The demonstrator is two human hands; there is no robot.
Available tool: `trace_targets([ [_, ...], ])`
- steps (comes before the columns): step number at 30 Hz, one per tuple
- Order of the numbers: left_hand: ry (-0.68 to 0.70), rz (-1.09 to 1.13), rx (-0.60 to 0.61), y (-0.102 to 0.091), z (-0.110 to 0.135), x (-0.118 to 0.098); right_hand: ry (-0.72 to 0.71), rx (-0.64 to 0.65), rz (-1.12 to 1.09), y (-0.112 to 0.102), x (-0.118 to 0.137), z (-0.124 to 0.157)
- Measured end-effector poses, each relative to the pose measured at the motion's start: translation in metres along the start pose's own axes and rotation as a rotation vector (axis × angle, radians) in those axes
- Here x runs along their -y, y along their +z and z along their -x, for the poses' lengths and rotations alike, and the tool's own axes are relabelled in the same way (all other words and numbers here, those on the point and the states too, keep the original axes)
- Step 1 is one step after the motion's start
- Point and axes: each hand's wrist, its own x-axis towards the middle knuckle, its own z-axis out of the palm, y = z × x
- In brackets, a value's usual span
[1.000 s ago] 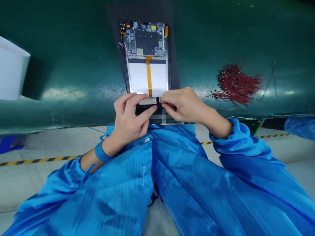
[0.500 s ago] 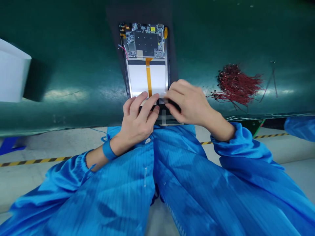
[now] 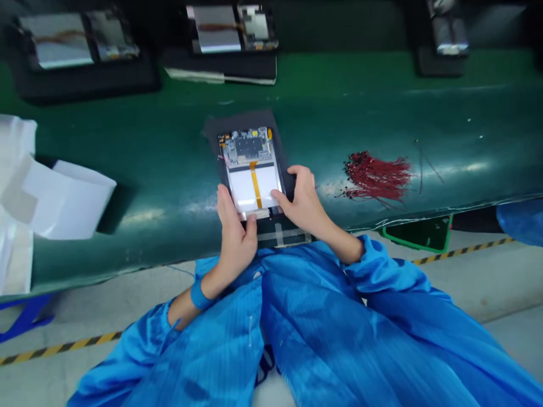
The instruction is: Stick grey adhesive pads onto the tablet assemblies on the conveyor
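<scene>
An opened tablet (image 3: pixel 267 183) lies face down on a dark mat (image 3: pixel 237 120) in front of me. Its circuit board (image 3: pixel 249 148) is at the far end, and an orange flat cable (image 3: pixel 255 183) runs down over the silvery-white battery (image 3: pixel 241 186). My left hand (image 3: pixel 236 229) grips the lower left corner, fingers along the side and thumb at the near edge. On the right side, my right hand (image 3: pixel 302 199) holds the tablet with its thumb over the edge by the battery; its other fingers are bent beside the mat. Thin red and white wires (image 3: pixel 223 160) stick out at the left.
A bundle of red wires with black ends (image 3: pixel 375 176) lies to the right. White sheets or packaging (image 3: pixel 63 198) stand at the left. Across the back are more opened tablets (image 3: pixel 218 28) on dark mats. A green bin (image 3: pixel 419 234) sits below the table edge.
My hands have moved apart from the tablet's near end to its two sides. The view has shifted, bringing the other opened tablets at the back into sight.
</scene>
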Motion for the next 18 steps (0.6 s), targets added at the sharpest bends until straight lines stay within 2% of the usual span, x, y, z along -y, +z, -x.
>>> trace_targets([
  [3, 0.013, 0.034, -0.014, 0.009, 0.003, -0.015, 0.239, 0.001, -0.224, -0.009, -0.006, -0.016],
  [5, 0.037, 0.05, 0.005, 0.013, -0.002, -0.026, 0.341, 0.016, -0.401, -0.023, -0.007, -0.025],
  [8, 0.106, 0.078, 0.06, 0.012, -0.031, -0.043, 0.454, 0.068, -0.714, -0.049, -0.006, -0.043],
  [10, 0.173, 0.095, 0.146, 0.004, -0.069, -0.049, 0.505, 0.052, -0.838, -0.07, -0.011, -0.068],
  [12, 0.25, 0.057, 0.198, -0.016, -0.117, -0.047, 0.513, -0.049, -0.842, -0.097, -0.027, -0.109],
  [14, 0.313, -0.065, 0.14, -0.047, -0.172, -0.035, 0.481, -0.195, -0.762, -0.129, -0.053, -0.159],
  [15, 0.333, -0.127, 0.071, -0.065, -0.2, -0.025, 0.428, -0.246, -0.687, -0.146, -0.067, -0.185],
  [18, 0.233, -0.253, -0.122, -0.113, -0.28, 0.015, -0.02, -0.284, -0.392, -0.193, -0.104, -0.253],
])
